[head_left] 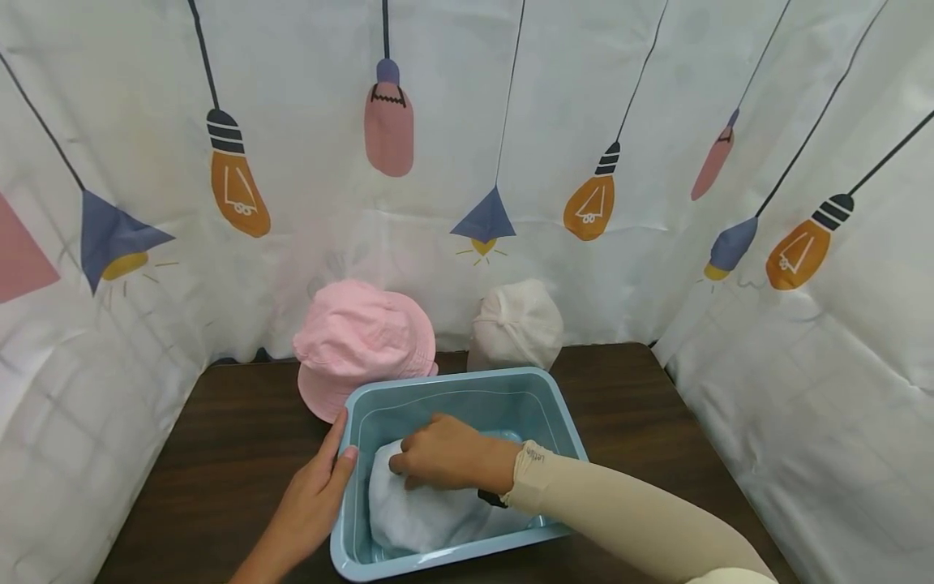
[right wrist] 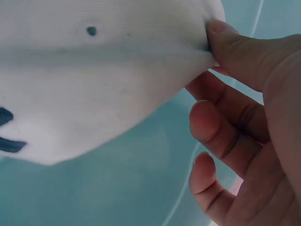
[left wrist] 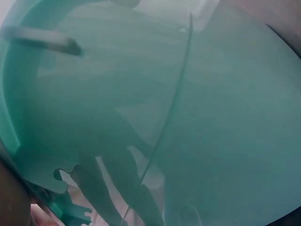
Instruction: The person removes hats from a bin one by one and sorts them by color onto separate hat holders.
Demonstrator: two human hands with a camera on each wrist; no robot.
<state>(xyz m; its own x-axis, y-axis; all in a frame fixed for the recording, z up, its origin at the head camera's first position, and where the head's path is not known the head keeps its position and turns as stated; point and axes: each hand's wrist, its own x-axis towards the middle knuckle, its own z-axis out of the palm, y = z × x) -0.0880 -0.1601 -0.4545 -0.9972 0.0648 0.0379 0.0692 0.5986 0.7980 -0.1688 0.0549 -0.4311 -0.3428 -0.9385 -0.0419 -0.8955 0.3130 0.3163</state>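
A light-blue plastic basin (head_left: 456, 558) sits on the dark table with a soft white fabric piece (head_left: 419, 515) inside it. In the right wrist view, the white fabric (right wrist: 108, 108) has a small dark dot and some dark marks; its exact kind cannot be told. My right hand (head_left: 448, 454) reaches down into the basin and pinches an edge of this fabric between thumb (right wrist: 235, 47) and forefinger, the other fingers loosely bent below. At the basin's left side my left hand (head_left: 310, 495) holds the rim, thumb on top. The basin's wall (left wrist: 131, 94) fills the left wrist view.
Behind the basin's left corner lies a pink bucket hat (head_left: 357, 341), close against the rim. A white cap (head_left: 516, 324) stands at the back edge of the table (head_left: 219, 438). A white curtain (head_left: 452, 105) printed with lamps hangs around the back and sides.
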